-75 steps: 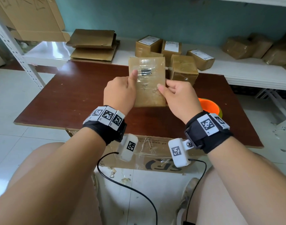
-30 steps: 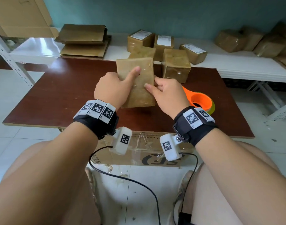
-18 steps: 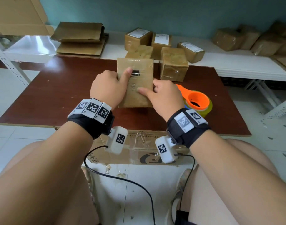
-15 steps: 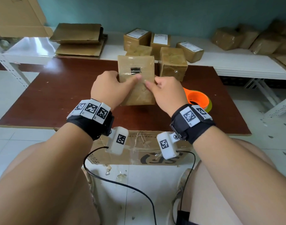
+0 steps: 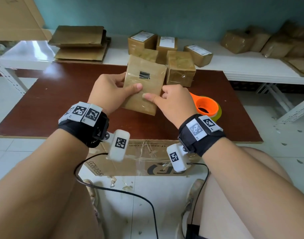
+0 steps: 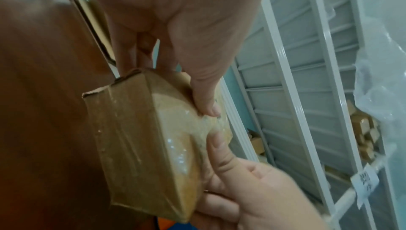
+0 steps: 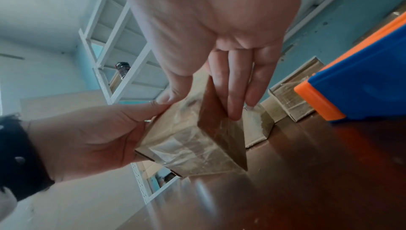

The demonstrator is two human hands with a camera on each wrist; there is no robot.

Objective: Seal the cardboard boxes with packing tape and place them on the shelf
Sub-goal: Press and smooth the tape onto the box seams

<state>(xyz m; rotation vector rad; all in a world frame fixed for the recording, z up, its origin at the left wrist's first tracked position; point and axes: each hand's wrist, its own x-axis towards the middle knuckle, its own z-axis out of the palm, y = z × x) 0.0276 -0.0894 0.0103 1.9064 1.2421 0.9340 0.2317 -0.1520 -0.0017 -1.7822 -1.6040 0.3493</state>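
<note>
the box point(image 5: 144, 85) is held up in the air over the table point(image 5: 65, 97), between both hands, with its wide taped face turned to the person, probably so that the tape can be checked and pressed flat before the box goes to the shelf point(image 5: 242, 66). the left hand point(image 5: 111, 92) closes its grip on the left edge, with the thumb lying on the front face and the fingers behind; this hand seems to carry the weight. the right hand point(image 5: 173, 102) grips the right lower edge, its thumb pressing on the front near the left thumb, and in the right wrist view its fingers point(image 7: 232, 84) lie along the side of the box. i think the two thumbs are smoothing the tape there. the tape roll point(image 5: 208, 107) lies on the table just beside the right hand, near enough to take again. another box point(image 5: 180, 68) stands at the far edge of the table, and more boxes point(image 5: 153, 42) lie on the shelf behind. compared with half a second ago, the box is now tilted with its top to the right, and the left thumb has moved lower on the face.
</note>
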